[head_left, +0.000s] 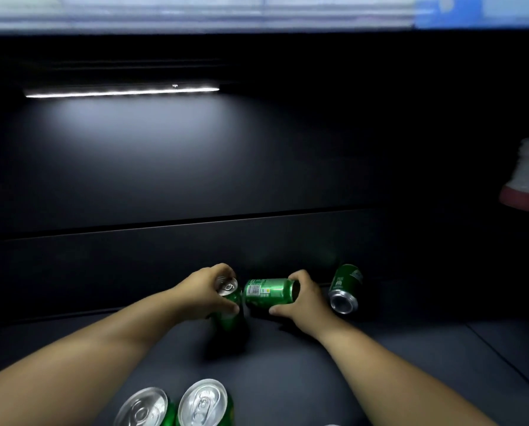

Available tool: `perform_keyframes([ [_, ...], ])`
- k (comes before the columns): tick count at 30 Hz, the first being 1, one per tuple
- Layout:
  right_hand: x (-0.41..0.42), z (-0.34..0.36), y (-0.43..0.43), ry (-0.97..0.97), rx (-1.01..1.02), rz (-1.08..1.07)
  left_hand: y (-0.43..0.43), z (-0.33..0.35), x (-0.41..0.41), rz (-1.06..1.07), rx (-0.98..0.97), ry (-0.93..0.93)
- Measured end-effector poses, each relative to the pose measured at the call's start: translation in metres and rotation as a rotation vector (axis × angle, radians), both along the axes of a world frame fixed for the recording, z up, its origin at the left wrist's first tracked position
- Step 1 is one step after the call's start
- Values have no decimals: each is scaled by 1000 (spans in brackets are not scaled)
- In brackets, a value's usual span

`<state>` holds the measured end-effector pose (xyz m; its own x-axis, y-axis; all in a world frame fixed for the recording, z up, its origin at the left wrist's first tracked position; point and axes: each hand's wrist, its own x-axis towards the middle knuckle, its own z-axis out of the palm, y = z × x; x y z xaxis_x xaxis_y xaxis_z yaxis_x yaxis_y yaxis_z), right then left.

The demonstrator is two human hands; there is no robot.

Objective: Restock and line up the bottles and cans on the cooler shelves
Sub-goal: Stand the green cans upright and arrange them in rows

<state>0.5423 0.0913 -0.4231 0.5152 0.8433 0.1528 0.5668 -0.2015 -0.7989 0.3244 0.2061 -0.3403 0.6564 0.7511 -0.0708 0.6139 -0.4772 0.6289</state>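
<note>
Dark shelf (288, 379), LED strip (122, 92), green cans, both hands gripping

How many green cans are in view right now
5: one upright in the left hand, one sideways in the right hand, one lying on its side right of them, two upright nearest the camera.

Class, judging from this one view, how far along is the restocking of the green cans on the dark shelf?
Done: two upright green cans with silver tops stand nearest the camera. In hand: the left hand grips an upright green can; the right hand holds a green can lying sideways. Left: a third toppled green can lies untouched on the dark shelf, and most of it is unfilled.
</note>
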Motion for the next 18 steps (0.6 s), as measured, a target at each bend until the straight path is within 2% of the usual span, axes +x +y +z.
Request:
perform_keyframes([
  [4,4,17,-11,2,67,28,-11,12,0,-65,-58,78],
  [9,9,39,-37,-91,71,106,-33,22,8,-61,14,176],
  [14,15,57,-73,-174,-94,141,-60,28,18,-84,1,194],
  [18,24,73,-101,-251,-247,182,-83,32,32,-192,-40,194],
])
